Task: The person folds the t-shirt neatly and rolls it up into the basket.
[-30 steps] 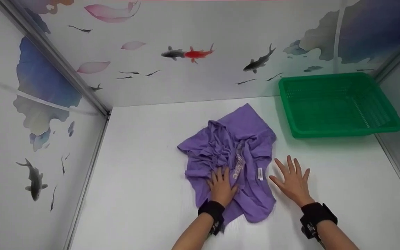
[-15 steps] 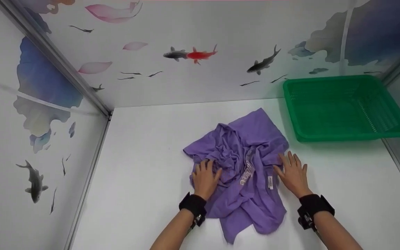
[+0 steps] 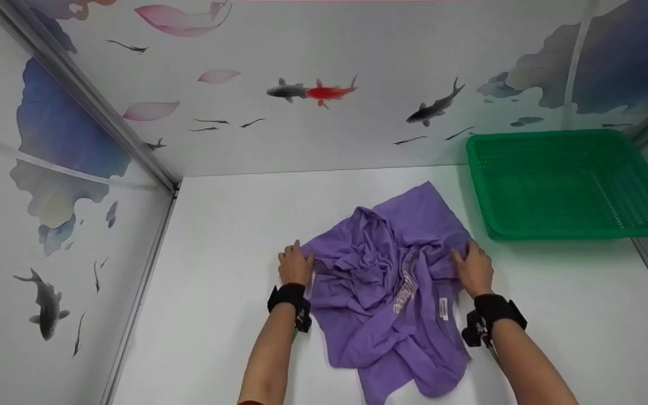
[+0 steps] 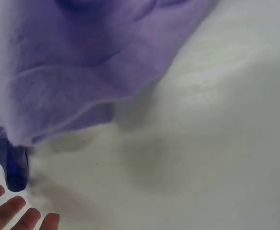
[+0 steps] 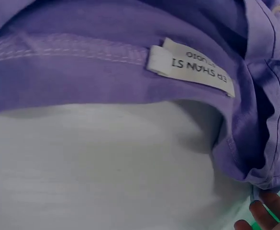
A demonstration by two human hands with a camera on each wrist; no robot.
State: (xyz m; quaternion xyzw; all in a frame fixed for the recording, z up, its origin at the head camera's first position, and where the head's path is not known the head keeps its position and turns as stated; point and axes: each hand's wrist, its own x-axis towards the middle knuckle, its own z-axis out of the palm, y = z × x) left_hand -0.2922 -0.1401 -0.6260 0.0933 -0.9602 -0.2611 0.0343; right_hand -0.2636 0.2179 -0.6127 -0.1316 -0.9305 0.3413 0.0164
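A crumpled purple T-shirt [image 3: 391,304] lies on the white surface, with pale lettering down its middle. At its left corner is my left hand [image 3: 295,264], its thumb side against the cloth. In the left wrist view, that hand's fingertips [image 4: 29,218] show loosely spread just below a drooping dark fold. My right hand [image 3: 475,271] is at the shirt's right edge, thumb over the fabric. The right wrist view has its fingers [image 5: 262,213] parted beside a sleeve hem [image 5: 269,179]; the thumb is hidden there. A white label [image 5: 195,69] is sewn inside the shirt.
A green plastic basket [image 3: 577,228] stands at the back right, close to the patterned back wall [image 3: 301,140]. Another patterned panel [image 3: 76,242] rises on the left. White tabletop [image 3: 223,225] extends left of the shirt.
My left hand has moved off the shirt's middle to its left corner. The right hand has come in from the right to the edge of the cloth, and its fingers look less spread.
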